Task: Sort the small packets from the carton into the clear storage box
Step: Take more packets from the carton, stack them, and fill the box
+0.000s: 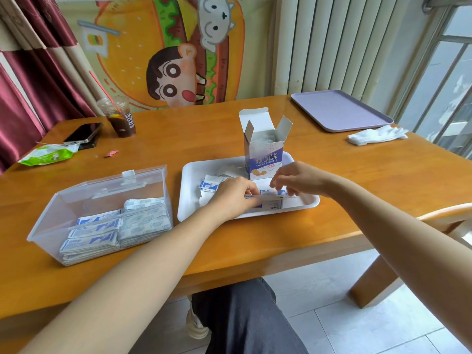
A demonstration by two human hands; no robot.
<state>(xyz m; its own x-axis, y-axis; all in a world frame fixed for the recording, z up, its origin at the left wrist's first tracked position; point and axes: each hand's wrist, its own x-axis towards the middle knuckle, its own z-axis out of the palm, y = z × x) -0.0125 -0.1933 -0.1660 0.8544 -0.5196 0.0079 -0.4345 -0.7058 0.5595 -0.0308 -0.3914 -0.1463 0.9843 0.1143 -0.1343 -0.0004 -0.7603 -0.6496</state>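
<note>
Landmark: the white tray [194, 175] lies on the worktop [332, 175] straight ahead of me; every place below is told from it
Carton [265, 154]: stands upright at the tray's far edge with its flaps open, so the mouth is free; something pale shows inside, so I judge it not yet emptied
Loose packets [210, 185]: scattered on the tray's floor, mostly its left half and near rim; the raised rim keeps them from sliding off
Left grip [233, 194]: over the tray's near rim, fingers curled round a few loose packets, gathered, I judge, to carry as one bundle
Right grip [293, 178]: just right of the left one, above the tray's near middle, fingers bent down toward the same pile; whether it pinches a packet or only steadies one I cannot tell
Clear storage box [63, 200]: just left of the tray, lid swung back, so the carry across is short
Sorted packets [115, 228]: inside that box in stacks, blue-printed ones on the side away from the tray, paler ones on the side nearer it
Progress: well along, I judge, with the tray's pile and the carton left to do
Next move: needs the bundle squared first, since thin packets may fan out and slip
Elsewhere: a purple tray [339, 109] far right beyond the tray; a cup [121, 118] and phone [83, 132] far left beyond it
</note>
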